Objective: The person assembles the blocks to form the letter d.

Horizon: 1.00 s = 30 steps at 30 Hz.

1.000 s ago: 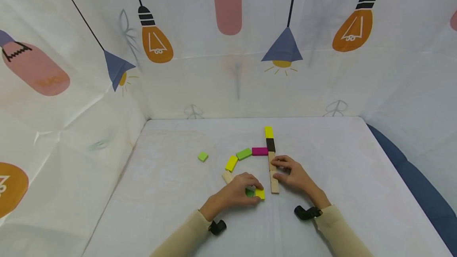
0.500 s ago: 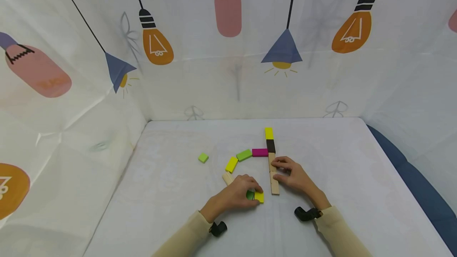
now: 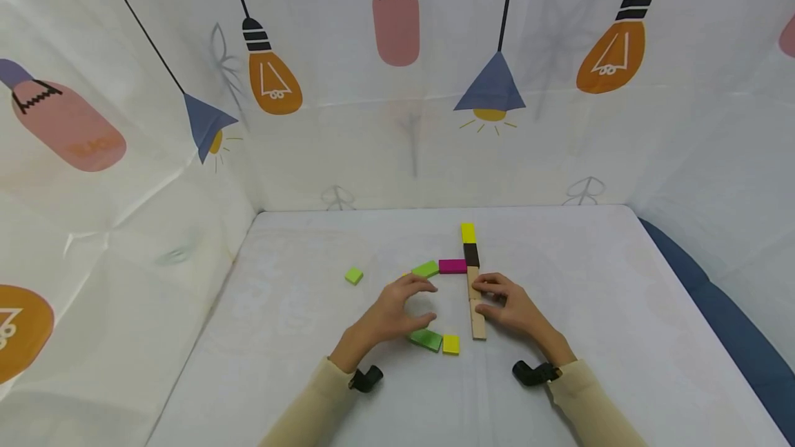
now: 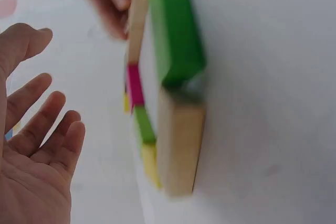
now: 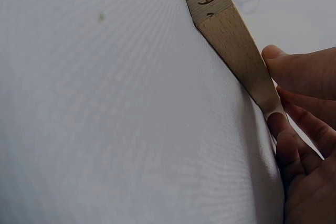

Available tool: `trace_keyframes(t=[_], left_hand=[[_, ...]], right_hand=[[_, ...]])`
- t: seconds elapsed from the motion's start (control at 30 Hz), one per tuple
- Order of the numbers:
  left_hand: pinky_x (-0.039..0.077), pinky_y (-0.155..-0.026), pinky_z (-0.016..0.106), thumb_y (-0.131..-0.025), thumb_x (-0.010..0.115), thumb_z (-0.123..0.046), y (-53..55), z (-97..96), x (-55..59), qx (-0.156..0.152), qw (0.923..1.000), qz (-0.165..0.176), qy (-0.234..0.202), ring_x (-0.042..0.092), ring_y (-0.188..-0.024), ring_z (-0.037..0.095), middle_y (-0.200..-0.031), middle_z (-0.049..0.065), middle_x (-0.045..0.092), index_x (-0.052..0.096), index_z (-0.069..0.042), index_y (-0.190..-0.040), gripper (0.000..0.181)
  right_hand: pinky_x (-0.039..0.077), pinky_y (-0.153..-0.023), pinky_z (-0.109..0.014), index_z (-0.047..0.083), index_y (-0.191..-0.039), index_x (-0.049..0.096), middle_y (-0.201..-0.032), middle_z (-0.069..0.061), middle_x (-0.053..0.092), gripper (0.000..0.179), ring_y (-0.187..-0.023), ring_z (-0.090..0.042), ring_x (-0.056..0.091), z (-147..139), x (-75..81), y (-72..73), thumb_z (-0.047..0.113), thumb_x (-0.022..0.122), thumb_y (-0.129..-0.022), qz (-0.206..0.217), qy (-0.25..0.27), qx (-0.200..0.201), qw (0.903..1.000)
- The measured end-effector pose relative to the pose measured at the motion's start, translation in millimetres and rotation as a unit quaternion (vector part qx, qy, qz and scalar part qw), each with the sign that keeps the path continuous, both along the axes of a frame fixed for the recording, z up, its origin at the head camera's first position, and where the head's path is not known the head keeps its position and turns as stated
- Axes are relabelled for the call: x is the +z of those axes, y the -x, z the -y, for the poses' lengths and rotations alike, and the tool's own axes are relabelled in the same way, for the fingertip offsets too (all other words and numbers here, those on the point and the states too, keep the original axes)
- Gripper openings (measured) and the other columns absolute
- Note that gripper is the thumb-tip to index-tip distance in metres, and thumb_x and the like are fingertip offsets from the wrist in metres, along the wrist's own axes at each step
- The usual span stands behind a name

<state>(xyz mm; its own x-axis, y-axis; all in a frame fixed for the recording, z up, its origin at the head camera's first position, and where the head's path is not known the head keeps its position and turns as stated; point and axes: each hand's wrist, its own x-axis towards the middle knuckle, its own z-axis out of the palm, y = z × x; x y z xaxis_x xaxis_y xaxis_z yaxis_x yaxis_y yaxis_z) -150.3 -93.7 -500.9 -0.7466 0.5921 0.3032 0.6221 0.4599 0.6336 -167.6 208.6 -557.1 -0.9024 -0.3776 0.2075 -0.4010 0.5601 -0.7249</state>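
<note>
My left hand (image 3: 388, 312) is held over the left side of a curve of blocks, thumb and fingers spread with nothing between them. Just in front of its thumb lie a dark green block (image 3: 426, 339) and a yellow square block (image 3: 450, 345). Beneath it, a plain wooden block (image 4: 181, 145) shows in the left wrist view but is hidden in the head view. My right hand (image 3: 512, 305) rests its thumb and fingertips against two plain wooden blocks (image 3: 477, 323) set end to end. A magenta block (image 3: 453, 266) and light green block (image 3: 426, 268) continue the curve.
A dark brown block (image 3: 471, 254) and a yellow block (image 3: 468, 232) extend the straight row toward the back. One small light green block (image 3: 354, 275) lies apart on the left. The white table (image 3: 298, 378) meets a printed cloth backdrop (image 3: 373, 143).
My left hand has let go of the yellow square block and moved back and to the left, uncovering the dark green block. My right hand has stayed at the wooden blocks.
</note>
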Motion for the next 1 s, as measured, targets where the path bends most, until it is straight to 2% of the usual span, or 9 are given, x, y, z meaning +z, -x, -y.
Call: trace_keyframes(t=[0.1,0.23,0.43,0.57,0.67,0.8,1.0], left_hand=[[0.054,-0.104,0.040,-0.084,0.085,-0.012,8.1,14.5,1.1,0.035,0.9978,-0.035,-0.044,0.063,-0.123,0.025,-0.131,0.013,0.066,0.069,-0.003,-0.126,0.045],[0.052,-0.105,0.046,-0.083,0.085,-0.008,15.6,36.2,-4.0,0.097,0.9907,-0.054,-0.078,0.063,-0.127,0.030,-0.134,0.015,0.067,0.068,-0.001,-0.129,0.050],[0.050,-0.107,0.049,-0.081,0.087,-0.007,19.9,65.7,-13.0,0.195,0.9750,-0.064,-0.086,0.060,-0.131,0.037,-0.140,0.019,0.064,0.065,0.003,-0.134,0.059],[0.049,-0.108,0.050,-0.081,0.087,-0.008,21.5,81.8,-18.4,0.260,0.9604,-0.031,-0.095,0.059,-0.133,0.039,-0.141,0.020,0.063,0.063,0.003,-0.136,0.061],[0.052,-0.105,0.050,-0.080,0.086,-0.005,24.1,91.0,-23.0,0.297,0.9478,0.002,-0.115,0.058,-0.133,0.039,-0.140,0.022,0.063,0.064,0.004,-0.135,0.059],[0.054,-0.101,0.051,-0.081,0.085,-0.003,26.8,98.7,-28.0,0.325,0.9360,0.045,-0.129,0.061,-0.126,0.041,-0.136,0.024,0.064,0.063,0.006,-0.133,0.057],[0.056,-0.095,0.050,-0.084,0.083,-0.009,29.8,103.9,-33.5,0.357,0.9227,0.102,-0.103,0.067,-0.110,0.039,-0.127,0.024,0.068,0.065,0.004,-0.131,0.052]], right_hand=[[0.056,-0.090,-0.032,0.006,-0.124,0.074,-0.132,-0.012,0.064,0.040,-0.119,-0.032,0.062,-1,0.8,-0.3,0.020,0.083,-0.087,0.005,0.003,0.001,1.0000],[0.056,-0.091,-0.032,0.007,-0.124,0.074,-0.132,-0.012,0.064,0.040,-0.120,-0.033,0.061,-1,1.4,-0.5,0.021,0.082,-0.088,0.009,0.005,0.001,0.9999],[0.056,-0.091,-0.032,0.007,-0.124,0.074,-0.132,-0.012,0.064,0.040,-0.121,-0.033,0.061,-1,1.0,-0.5,0.020,0.083,-0.088,0.008,0.006,0.002,0.9999],[0.055,-0.090,-0.031,0.006,-0.124,0.074,-0.132,-0.012,0.064,0.040,-0.120,-0.033,0.061,-1,0.7,-0.4,0.019,0.083,-0.087,0.005,0.007,0.003,1.0000],[0.055,-0.091,-0.031,0.007,-0.124,0.074,-0.132,-0.012,0.064,0.040,-0.120,-0.032,0.061,-2,0.1,0.1,0.020,0.082,-0.088,0.006,0.007,0.003,1.0000],[0.055,-0.091,-0.031,0.008,-0.124,0.074,-0.132,-0.011,0.064,0.040,-0.120,-0.032,0.061,-2,-1.6,1.0,0.020,0.082,-0.088,0.010,0.008,0.002,0.9999],[0.055,-0.091,-0.031,0.007,-0.124,0.074,-0.131,-0.011,0.064,0.039,-0.120,-0.032,0.061,-1,0.5,-0.3,0.019,0.083,-0.087,0.014,0.008,0.000,0.9999]])
